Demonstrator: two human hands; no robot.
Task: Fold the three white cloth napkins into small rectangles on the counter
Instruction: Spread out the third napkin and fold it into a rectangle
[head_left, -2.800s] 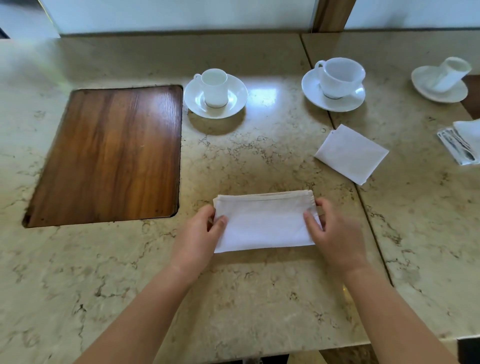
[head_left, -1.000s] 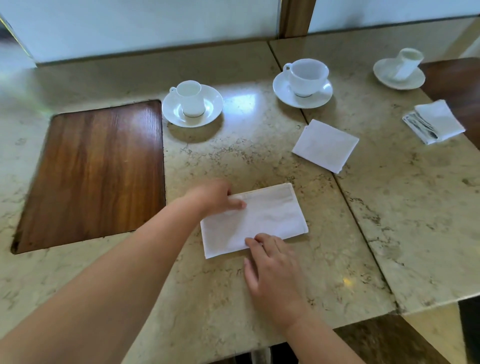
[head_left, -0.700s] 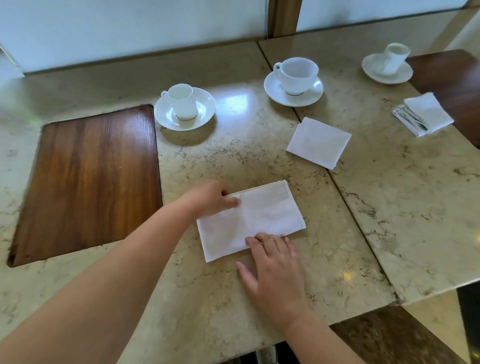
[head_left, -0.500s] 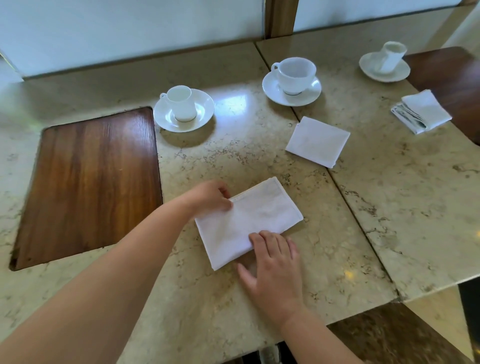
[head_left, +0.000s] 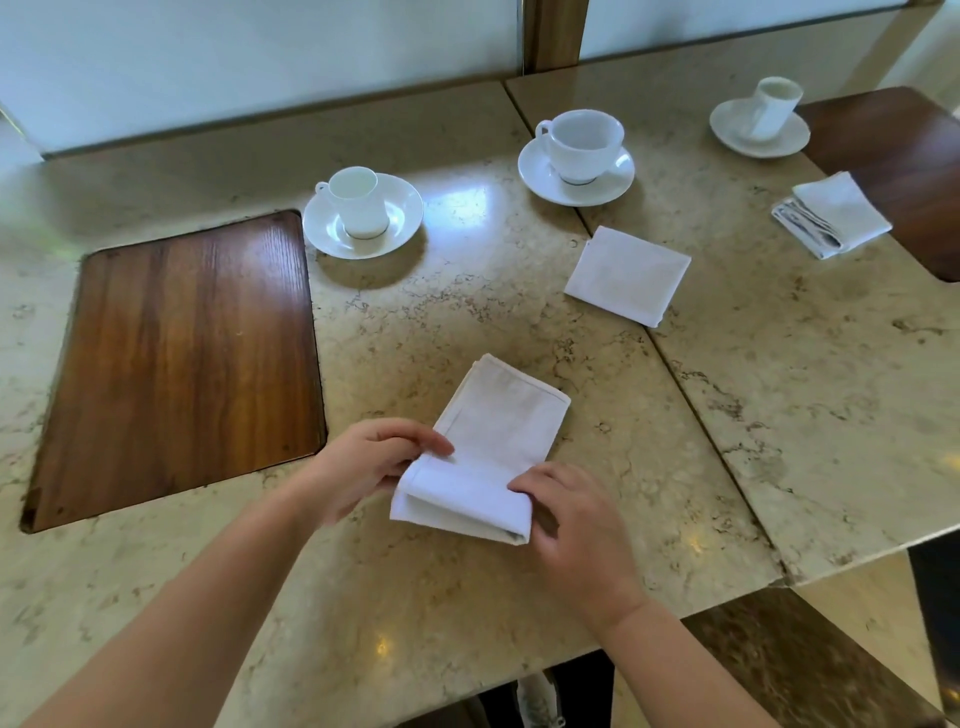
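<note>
A white cloth napkin (head_left: 501, 426) lies slanted on the marble counter (head_left: 467, 597), its near end lifted and curled over into a fold. My left hand (head_left: 371, 462) pinches the fold's left corner. My right hand (head_left: 566, 514) grips its right end. A second napkin (head_left: 627, 275), folded into a small square, lies flat to the back right. A third folded napkin (head_left: 831, 213) sits at the far right, half on a dark wooden inset.
A wooden board (head_left: 176, 358) is set into the counter on the left. Three white cups on saucers stand along the back: one (head_left: 361, 210) by the board, one (head_left: 579, 153) in the middle, one (head_left: 766, 117) far right. The counter's front edge is near.
The napkin was turned from lying crosswise to pointing away from me. Both hands moved to its near end and lifted it into a fold.
</note>
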